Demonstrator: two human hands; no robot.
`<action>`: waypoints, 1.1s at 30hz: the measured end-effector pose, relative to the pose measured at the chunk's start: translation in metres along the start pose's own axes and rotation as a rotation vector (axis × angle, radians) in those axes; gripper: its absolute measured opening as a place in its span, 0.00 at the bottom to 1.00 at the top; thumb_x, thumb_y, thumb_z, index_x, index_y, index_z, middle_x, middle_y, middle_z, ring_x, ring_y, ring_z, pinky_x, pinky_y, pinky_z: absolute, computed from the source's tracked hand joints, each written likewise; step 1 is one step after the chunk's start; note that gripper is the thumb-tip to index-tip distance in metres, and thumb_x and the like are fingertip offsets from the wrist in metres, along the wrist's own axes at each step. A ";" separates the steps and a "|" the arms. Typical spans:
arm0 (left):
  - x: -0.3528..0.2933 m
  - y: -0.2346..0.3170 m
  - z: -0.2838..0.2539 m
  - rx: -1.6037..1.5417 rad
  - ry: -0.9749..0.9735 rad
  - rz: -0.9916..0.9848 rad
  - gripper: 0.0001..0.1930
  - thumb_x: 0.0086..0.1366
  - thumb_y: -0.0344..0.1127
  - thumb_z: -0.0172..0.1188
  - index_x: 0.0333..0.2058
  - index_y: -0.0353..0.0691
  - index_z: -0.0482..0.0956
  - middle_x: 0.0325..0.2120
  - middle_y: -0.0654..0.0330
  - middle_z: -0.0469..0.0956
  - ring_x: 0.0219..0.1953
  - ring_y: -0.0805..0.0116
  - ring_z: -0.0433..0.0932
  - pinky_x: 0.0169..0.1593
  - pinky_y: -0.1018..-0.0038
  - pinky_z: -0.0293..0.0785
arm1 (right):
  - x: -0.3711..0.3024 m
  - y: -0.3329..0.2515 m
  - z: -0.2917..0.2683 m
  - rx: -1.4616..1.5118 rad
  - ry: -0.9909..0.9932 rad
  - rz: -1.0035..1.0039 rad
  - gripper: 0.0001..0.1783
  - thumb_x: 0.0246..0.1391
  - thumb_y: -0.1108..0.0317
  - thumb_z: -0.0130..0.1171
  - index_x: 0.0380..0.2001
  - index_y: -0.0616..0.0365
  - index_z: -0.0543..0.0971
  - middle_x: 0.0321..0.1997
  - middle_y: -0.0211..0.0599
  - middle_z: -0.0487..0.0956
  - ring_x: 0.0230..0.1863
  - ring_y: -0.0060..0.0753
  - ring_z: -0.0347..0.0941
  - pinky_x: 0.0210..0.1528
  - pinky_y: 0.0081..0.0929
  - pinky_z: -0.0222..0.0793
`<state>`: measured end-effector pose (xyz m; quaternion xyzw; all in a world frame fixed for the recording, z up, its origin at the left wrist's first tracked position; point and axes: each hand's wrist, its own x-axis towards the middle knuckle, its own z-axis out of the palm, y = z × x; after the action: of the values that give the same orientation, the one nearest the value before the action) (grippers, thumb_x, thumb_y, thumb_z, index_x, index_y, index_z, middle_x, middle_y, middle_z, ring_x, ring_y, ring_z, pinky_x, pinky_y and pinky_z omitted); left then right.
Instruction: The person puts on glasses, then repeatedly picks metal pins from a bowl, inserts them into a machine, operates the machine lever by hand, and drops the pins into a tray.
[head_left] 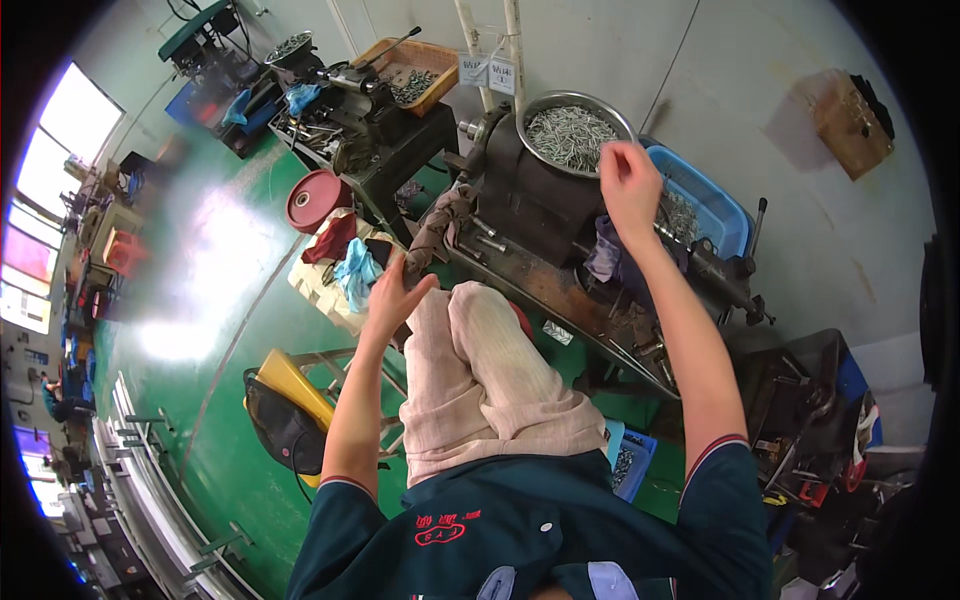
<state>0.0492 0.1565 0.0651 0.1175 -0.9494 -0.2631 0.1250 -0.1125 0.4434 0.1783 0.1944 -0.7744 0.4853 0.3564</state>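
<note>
My right hand [631, 190] is raised at the right rim of a round metal bowl [572, 132] full of small silvery metal pins. Its fingers are curled together, and whatever they may hold cannot be made out. My left hand [394, 297] is open, fingers apart, beside my knee. Its fingertips are close to the lower end of a lever wrapped in brown cloth [436, 236]; whether they touch it I cannot tell. The bowl sits on a dark bench machine [535, 195] in front of me. A blue plastic basket [722, 207] with more metal parts stands right of the bowl, partly behind my right arm.
Left of the machine are light blue cloth [357, 272] and a red round disc [318, 200]. Another machine [360, 110] and an orange basket [432, 68] stand farther back. A yellow chair [297, 388] bearing a black bag is at my left. Dark bins [800, 400] lie right.
</note>
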 end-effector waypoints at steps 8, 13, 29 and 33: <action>0.016 -0.015 0.032 0.254 0.068 -0.026 0.17 0.52 0.48 0.54 0.31 0.40 0.66 0.19 0.47 0.73 0.24 0.47 0.73 0.25 0.57 0.67 | 0.020 0.045 0.061 -0.381 0.073 -0.148 0.07 0.48 0.66 0.47 0.30 0.55 0.71 0.29 0.37 0.70 0.34 0.42 0.64 0.37 0.37 0.60; 0.021 -0.021 0.031 0.306 0.083 -0.015 0.16 0.52 0.47 0.55 0.30 0.41 0.66 0.19 0.47 0.73 0.23 0.46 0.73 0.25 0.57 0.67 | 0.021 0.039 0.064 -0.525 0.095 -0.092 0.08 0.51 0.65 0.46 0.32 0.54 0.70 0.30 0.36 0.70 0.36 0.40 0.64 0.37 0.37 0.60; 0.020 -0.023 0.034 0.235 0.100 0.031 0.16 0.52 0.44 0.55 0.28 0.38 0.64 0.17 0.46 0.72 0.22 0.45 0.72 0.24 0.57 0.66 | 0.018 0.039 0.062 -0.607 0.061 -0.085 0.08 0.50 0.65 0.46 0.34 0.53 0.69 0.33 0.37 0.70 0.39 0.41 0.64 0.39 0.38 0.59; 0.020 -0.023 0.032 0.221 0.076 0.000 0.15 0.52 0.44 0.55 0.28 0.38 0.64 0.18 0.46 0.72 0.23 0.45 0.72 0.25 0.56 0.66 | 0.017 0.038 0.065 -0.610 0.051 -0.079 0.08 0.51 0.65 0.45 0.35 0.53 0.69 0.33 0.37 0.70 0.39 0.41 0.64 0.39 0.39 0.59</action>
<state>0.0240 0.1465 0.0298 0.1407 -0.9672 -0.1520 0.1471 -0.1724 0.4034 0.1500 0.0961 -0.8670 0.2211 0.4362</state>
